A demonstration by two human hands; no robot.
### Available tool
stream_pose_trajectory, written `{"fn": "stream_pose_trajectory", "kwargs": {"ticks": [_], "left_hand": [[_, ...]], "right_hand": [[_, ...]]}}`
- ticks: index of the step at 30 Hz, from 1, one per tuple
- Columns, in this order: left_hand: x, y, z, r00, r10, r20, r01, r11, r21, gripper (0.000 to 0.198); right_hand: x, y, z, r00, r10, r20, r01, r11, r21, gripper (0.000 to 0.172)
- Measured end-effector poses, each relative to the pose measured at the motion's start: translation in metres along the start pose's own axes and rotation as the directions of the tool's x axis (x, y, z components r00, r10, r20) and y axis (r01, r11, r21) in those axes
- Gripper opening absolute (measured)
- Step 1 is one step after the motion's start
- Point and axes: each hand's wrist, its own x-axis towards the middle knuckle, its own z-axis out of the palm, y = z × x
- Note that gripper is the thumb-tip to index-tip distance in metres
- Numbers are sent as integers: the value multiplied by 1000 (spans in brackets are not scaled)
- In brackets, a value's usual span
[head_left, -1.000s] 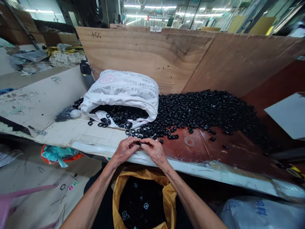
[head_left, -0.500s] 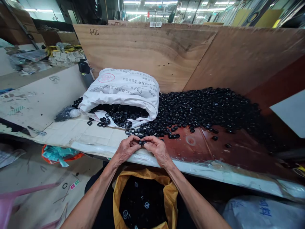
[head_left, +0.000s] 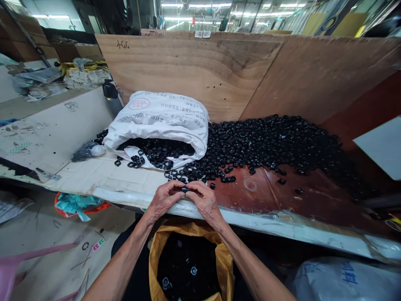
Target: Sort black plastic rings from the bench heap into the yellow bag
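Observation:
Between the fingertips of both hands is a small black plastic part (head_left: 185, 189), mostly covered by the fingers. My left hand (head_left: 165, 198) pinches it from the left, my right hand (head_left: 204, 200) from the right, just above the table's front edge. Right behind the fingers, loose black ring-shaped parts (head_left: 188, 171) lie on the table. They spill from the mouth of a white woven sack (head_left: 169, 110) lying on its side. Below my forearms stands a yellow bag (head_left: 153, 263), its rim folded open, with many black parts inside.
A large heap of black parts (head_left: 269, 140) spreads over the right of the table (head_left: 250, 196), against a plywood board (head_left: 194, 67). A dark bottle (head_left: 112, 97) stands behind the sack. A pink stool (head_left: 12, 267) is at lower left, a pale sack (head_left: 347, 278) at lower right.
Both hands have stayed close together at the table edge, and the fingers have shifted slightly around the small black part. The view has moved very little.

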Motion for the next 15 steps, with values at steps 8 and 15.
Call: {"fn": "stream_pose_trajectory", "kwargs": {"ticks": [8,15], "left_hand": [[-3,4,-1,997,75,19,-76,995,60,22],[-4,-2,0,997,80,-1,-80,996,29,23]], "right_hand": [[-6,2,8,982,189,-10,-188,981,38,26],[-10,-7,7,998,6,57,4,986,-166,18]]}}
